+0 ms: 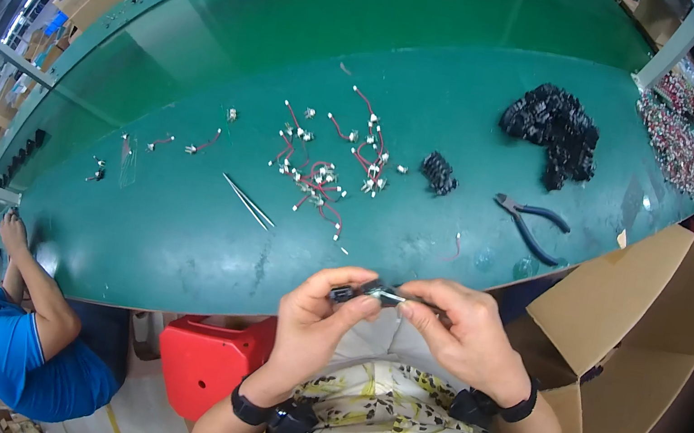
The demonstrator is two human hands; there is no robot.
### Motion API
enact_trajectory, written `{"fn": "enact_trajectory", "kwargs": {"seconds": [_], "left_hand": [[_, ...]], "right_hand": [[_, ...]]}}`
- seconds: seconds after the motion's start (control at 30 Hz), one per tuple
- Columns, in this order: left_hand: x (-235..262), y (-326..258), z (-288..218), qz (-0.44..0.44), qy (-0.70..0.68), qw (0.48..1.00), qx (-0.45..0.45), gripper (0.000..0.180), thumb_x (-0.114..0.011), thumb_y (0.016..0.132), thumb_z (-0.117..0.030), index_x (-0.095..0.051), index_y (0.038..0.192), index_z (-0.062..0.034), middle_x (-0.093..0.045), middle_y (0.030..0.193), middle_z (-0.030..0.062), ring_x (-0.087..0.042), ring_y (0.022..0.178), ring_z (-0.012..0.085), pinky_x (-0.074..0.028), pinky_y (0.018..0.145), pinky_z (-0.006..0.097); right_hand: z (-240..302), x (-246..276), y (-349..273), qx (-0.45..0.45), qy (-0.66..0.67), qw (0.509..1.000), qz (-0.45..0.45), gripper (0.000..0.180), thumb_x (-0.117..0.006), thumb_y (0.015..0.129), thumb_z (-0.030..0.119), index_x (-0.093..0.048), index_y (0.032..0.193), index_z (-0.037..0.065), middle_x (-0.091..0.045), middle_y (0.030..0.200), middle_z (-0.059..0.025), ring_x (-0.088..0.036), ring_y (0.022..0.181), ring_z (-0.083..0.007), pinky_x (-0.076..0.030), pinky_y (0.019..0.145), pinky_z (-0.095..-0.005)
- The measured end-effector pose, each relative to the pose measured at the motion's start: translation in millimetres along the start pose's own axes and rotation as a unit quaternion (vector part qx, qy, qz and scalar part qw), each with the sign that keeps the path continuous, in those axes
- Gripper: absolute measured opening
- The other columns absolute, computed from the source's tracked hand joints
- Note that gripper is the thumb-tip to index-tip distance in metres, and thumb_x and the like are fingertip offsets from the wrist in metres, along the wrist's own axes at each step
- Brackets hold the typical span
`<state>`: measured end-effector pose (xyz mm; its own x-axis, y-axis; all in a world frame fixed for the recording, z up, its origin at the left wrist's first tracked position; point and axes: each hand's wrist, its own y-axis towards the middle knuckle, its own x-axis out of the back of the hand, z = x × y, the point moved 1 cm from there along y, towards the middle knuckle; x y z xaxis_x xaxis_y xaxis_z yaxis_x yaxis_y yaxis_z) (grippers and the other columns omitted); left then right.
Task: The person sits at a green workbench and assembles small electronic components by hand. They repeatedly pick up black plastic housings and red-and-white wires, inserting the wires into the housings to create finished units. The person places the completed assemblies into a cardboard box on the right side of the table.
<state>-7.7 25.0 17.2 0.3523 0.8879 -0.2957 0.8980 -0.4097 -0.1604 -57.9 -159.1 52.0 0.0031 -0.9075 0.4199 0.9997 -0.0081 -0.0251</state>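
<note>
Just in front of my body, off the table's near edge, both hands meet at one spot. My left hand point(324, 309) is closed, pinching a small black plastic part point(342, 294) between thumb and fingers. My right hand point(464, 328) is closed on a thin, pale, stick-like piece point(391, 296) whose end meets the black part; its kind is too small to tell. Ahead on the table lies a loose cluster of red wires with small white connectors point(316, 179). A small pile of black parts point(439, 173) sits to its right.
On the green table point(176, 252) lie metal tweezers point(247, 202), blue-handled cutters point(533, 228) and a big black-parts heap point(554, 132). More wired pieces point(671, 142) are piled far right. An open cardboard box point(622, 327) and red stool point(212, 364) flank me; a blue-shirted person point(49, 350) works left.
</note>
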Motion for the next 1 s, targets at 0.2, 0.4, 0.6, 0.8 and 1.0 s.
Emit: {"fn": "enact_trajectory", "kwargs": {"seconds": [0.2, 0.4, 0.6, 0.8, 1.0], "left_hand": [[119, 1, -47, -0.236, 0.105, 0.96, -0.111, 0.028, -0.062, 0.093, -0.01, -0.058, 0.119, -0.001, -0.057, 0.079, 0.0013, -0.048, 0.061, 0.0063, -0.041, 0.053, 0.02], [160, -9, -78, -0.299, 0.132, 0.934, -0.141, 0.044, -0.057, 0.098, -0.026, -0.048, 0.134, -0.0033, -0.053, 0.085, -0.0004, -0.047, 0.07, 0.0057, -0.04, 0.059, 0.021], [41, 6, -34, 0.078, -0.355, 0.921, 0.144, 0.06, -0.038, 0.102, -0.036, -0.031, 0.142, 0.0081, -0.052, 0.126, 0.024, -0.053, 0.118, 0.0358, -0.044, 0.103, 0.043], [2, 9, -24, 0.116, -0.342, 0.916, 0.177, 0.06, -0.04, 0.1, -0.028, -0.025, 0.144, 0.0098, -0.043, 0.138, 0.0278, -0.046, 0.129, 0.0348, -0.037, 0.111, 0.042], [-14, 8, -19, 0.11, -0.264, 0.947, 0.146, 0.052, -0.05, 0.098, -0.011, -0.032, 0.144, 0.0039, -0.041, 0.144, 0.0225, -0.05, 0.126, 0.0284, -0.042, 0.107, 0.039]], "right_hand": [[6, 2, 1, -0.005, -0.01, 1.0, 0.001, 0.02, -0.062, 0.092, 0.018, -0.064, 0.102, 0.001, -0.066, 0.084, -0.016, -0.063, 0.067, -0.0299, -0.049, 0.06, -0.036], [0, -13, 3, -0.008, 0.092, 0.996, -0.014, 0.02, -0.07, 0.088, 0.013, -0.062, 0.101, 0.0, -0.065, 0.076, -0.0082, -0.056, 0.06, -0.0099, -0.045, 0.054, -0.0264], [20, -27, 14, -0.001, 0.077, 0.997, -0.028, 0.023, -0.075, 0.082, 0.005, -0.065, 0.102, -0.002, -0.064, 0.076, -0.001, -0.046, 0.06, -0.0003, -0.038, 0.05, -0.0197], [7, -18, 17, 0.046, 0.041, 0.996, -0.071, 0.035, -0.076, 0.078, 0.008, -0.066, 0.111, 0.001, -0.067, 0.078, -0.0067, -0.05, 0.056, -0.0056, -0.041, 0.05, -0.0237], [1, -15, 13, 0.047, 0.004, 0.995, -0.093, 0.036, -0.076, 0.076, 0.009, -0.068, 0.111, 0.003, -0.059, 0.068, -0.0052, -0.045, 0.052, -0.0079, -0.04, 0.049, -0.0245]]}}
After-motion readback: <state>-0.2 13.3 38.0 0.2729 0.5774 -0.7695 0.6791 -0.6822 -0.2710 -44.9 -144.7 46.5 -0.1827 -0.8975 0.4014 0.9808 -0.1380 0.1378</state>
